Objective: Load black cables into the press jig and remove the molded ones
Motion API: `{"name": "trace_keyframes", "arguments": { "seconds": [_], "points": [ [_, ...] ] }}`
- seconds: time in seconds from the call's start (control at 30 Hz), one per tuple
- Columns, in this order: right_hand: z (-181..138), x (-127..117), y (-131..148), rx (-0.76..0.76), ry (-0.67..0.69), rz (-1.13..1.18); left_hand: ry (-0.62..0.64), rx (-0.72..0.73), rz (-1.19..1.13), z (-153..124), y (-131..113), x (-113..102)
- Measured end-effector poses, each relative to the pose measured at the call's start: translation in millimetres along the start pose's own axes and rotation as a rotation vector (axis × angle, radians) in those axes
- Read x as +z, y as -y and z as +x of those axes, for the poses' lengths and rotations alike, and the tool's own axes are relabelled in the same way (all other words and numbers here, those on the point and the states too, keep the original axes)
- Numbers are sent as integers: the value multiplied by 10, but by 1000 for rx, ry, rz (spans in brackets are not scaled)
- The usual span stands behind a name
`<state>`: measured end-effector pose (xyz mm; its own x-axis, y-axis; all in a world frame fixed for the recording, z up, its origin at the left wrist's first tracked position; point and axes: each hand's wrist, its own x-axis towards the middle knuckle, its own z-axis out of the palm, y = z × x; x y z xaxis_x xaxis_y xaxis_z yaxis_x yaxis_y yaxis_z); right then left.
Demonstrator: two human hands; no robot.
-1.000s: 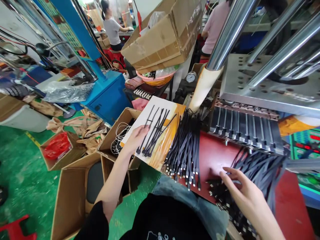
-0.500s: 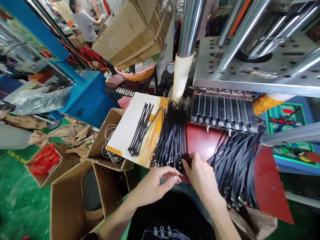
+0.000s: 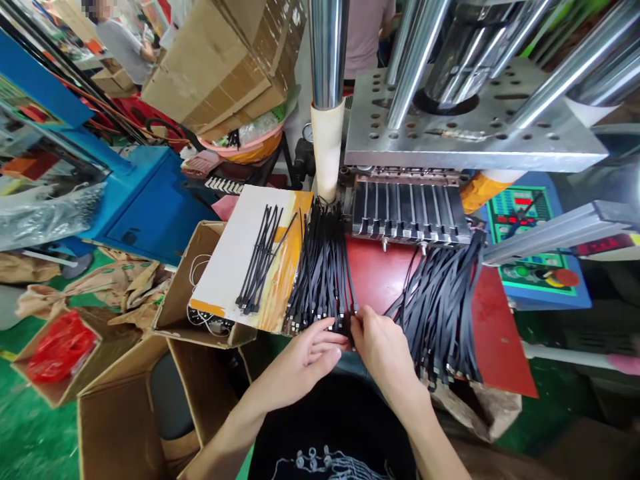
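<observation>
In the head view a middle pile of flat black cables (image 3: 323,267) with small metal plug ends lies on the red tabletop. My right hand (image 3: 381,347) is closed at its right front edge, its thumb and fingers pinching the end of a black cable. Fingers stretched and slightly curved, my left hand (image 3: 303,357) is at the plug ends with nothing visible in it. A second bunch of black cables (image 3: 443,313) lies to the right of my right hand. A few more cables (image 3: 263,260) lie on a white and yellow board (image 3: 220,273) at the left.
Behind the cables stands a press with a slotted metal mould (image 3: 410,210) under a thick steel plate (image 3: 475,147). A control panel (image 3: 530,233) sits at the right. Open cardboard boxes (image 3: 115,400) stand at the lower left. A co-worker (image 3: 123,47) is in the background.
The camera view has turned right, so the scene sits further left. My left hand's fingers have drawn closer to the plug ends; my right hand stays at the pile's front edge.
</observation>
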<state>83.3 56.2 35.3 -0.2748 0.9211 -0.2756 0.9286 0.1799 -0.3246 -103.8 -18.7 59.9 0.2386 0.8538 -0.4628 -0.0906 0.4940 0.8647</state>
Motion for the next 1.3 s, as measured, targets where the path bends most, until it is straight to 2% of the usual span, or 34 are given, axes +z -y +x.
{"name": "trace_keyframes", "arguments": {
  "seconds": [0.13, 0.23, 0.33, 0.43, 0.57, 0.63, 0.7, 0.77, 0.83, 0.9, 0.97, 1.03, 1.13, 1.23, 1.3],
  "points": [
    [-135, -2, 15, -11, -60, 49, 3, -35, -49, -17, 8, -42],
    [-216, 2, 33, 37, 22, -93, -20, -33, 6, -54, -17, -70],
    [-244, -8, 65, 17, 104, -149, -14, -54, 78, -96, -54, -75],
    [-261, 5, 107, 4, 104, -112, 41, -84, 114, -128, -58, -66],
    [-386, 94, 78, 0, 82, -43, 53, -112, 181, -159, 2, -33],
    [-523, 126, -20, -58, 63, 81, 73, -132, 97, -142, 50, 33],
    [-666, 112, -163, -156, 107, 255, 53, -128, -163, -82, 95, 149],
    [-736, 45, -322, -183, 146, 382, -32, -92, -462, 15, 120, 287],
    [-678, -59, -462, -31, 41, 350, -104, -38, -594, 124, 121, 399],
    [-530, -173, -552, 178, -123, 213, -108, 5, -522, 221, 106, 462],
    [-408, -268, -572, 262, -186, 171, -90, 19, -378, 304, 86, 495],
    [-413, -321, -532, 203, -130, 331, -76, -1, -312, 385, 66, 532],
    [-660, -307, -461, 55, 88, 658, -81, -43, -498, 499, 16, 615],
    [-915, -269, -508, -23, 375, 763, -28, -85, -722, 531, -78, 676],
    [-934, -298, -580, -19, 453, 803, 28, -74, -694, 468, -145, 690]
  ]
}}
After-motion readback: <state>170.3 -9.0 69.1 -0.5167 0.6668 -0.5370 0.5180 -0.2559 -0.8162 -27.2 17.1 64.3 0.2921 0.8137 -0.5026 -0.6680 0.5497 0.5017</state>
